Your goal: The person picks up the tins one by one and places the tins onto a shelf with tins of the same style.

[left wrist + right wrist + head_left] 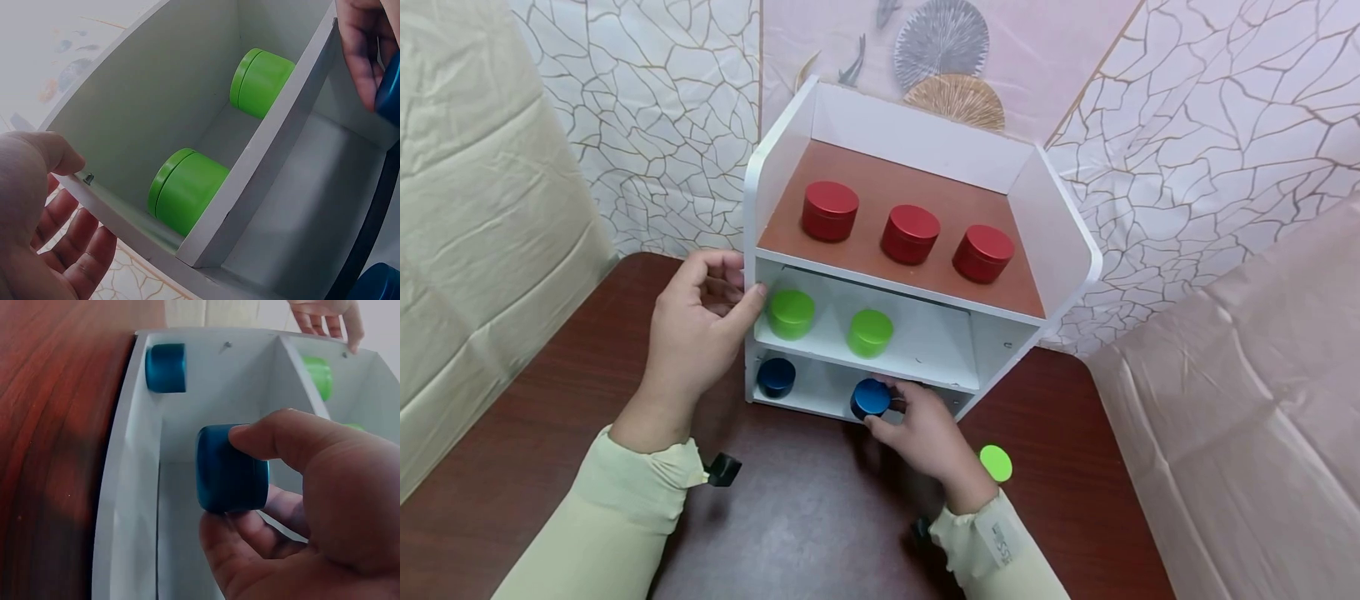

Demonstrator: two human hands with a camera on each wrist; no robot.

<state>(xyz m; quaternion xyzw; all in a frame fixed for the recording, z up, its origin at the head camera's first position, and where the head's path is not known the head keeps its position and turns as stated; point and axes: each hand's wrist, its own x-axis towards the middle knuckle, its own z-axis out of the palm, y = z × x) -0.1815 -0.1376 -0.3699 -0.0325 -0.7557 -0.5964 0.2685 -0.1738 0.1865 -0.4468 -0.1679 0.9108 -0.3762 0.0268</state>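
Observation:
My right hand [925, 429] grips a round blue tin [228, 469] between thumb and fingers, at the front of the bottom shelf of a white shelf unit [865, 362]. My left hand [696, 325] holds the unit's left side panel, its thumb over the front edge and the fingers along the outer face. Another blue tin [777, 377] sits at the left end of the bottom shelf. Two green tins, one at the left [791, 314] and one near the middle [870, 333], stand on the shelf above.
On the brown top board stand three red tins: left [830, 212], middle [910, 234] and right [983, 253]. A green tin [996, 463] is on the dark wooden table [775, 500], partly behind my right wrist. Patterned cloth [655, 108] hangs behind the unit.

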